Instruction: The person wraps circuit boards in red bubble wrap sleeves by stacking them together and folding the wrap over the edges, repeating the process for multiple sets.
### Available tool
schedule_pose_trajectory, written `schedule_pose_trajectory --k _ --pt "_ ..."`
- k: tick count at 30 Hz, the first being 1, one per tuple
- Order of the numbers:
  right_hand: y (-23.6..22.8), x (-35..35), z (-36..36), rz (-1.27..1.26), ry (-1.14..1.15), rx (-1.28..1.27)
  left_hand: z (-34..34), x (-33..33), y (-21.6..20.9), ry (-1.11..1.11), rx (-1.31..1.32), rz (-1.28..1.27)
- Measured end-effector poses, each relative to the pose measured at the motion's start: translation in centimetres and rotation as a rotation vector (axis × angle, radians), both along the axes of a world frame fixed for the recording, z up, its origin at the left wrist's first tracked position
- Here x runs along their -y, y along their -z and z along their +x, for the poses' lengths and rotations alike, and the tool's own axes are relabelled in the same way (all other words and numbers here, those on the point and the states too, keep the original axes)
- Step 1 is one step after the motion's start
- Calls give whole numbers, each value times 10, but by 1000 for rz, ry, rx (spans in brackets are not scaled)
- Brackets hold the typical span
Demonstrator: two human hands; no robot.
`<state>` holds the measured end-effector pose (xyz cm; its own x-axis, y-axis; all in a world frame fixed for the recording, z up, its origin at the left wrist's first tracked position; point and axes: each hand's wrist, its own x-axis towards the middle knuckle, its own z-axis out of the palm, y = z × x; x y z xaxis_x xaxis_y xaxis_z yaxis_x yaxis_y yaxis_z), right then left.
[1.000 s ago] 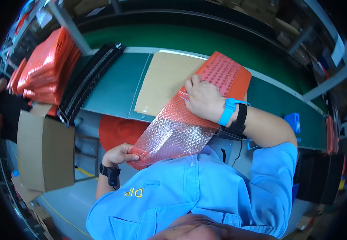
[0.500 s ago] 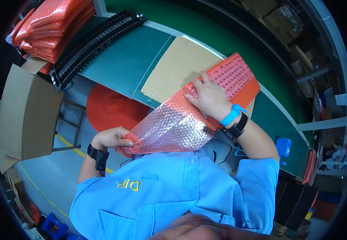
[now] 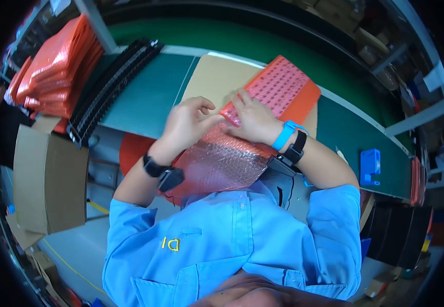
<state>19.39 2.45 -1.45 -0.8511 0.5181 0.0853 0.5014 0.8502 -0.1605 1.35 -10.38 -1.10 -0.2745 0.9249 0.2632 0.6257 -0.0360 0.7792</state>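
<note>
Head view gives us a green table point(image 3: 140, 110) across 12 o'clock, with a cardboard sheet point(image 3: 201, 77) on it, stacked red bags point(image 3: 56, 66) at 10 o'clock, a brown box point(image 3: 53, 179) at 9 and a grey floor point(image 3: 73, 245) at 8. Our red bubble-wrap bag point(image 3: 242, 151) runs from the sheet, at 1 o'clock, down toward our lap. Half a second ago our left hand point(image 3: 186, 123) pinched its lower corner; now it is up beside our right hand point(image 3: 255, 120), thumb and fingers apart. The right lies over the bag; we cannot tell whether it grips. Yellow lettering point(image 3: 171, 244) marks our blue shirt point(image 3: 212, 225), upside down to us.
</note>
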Motion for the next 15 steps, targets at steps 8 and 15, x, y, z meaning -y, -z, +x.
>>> schedule_pose_trajectory --k 8,15 --pt "-18 -135 43 -252 169 -230 19 -37 54 -66 -313 127" --pt "1 -229 21 -386 708 -248 14 -43 61 -79 -164 -24"
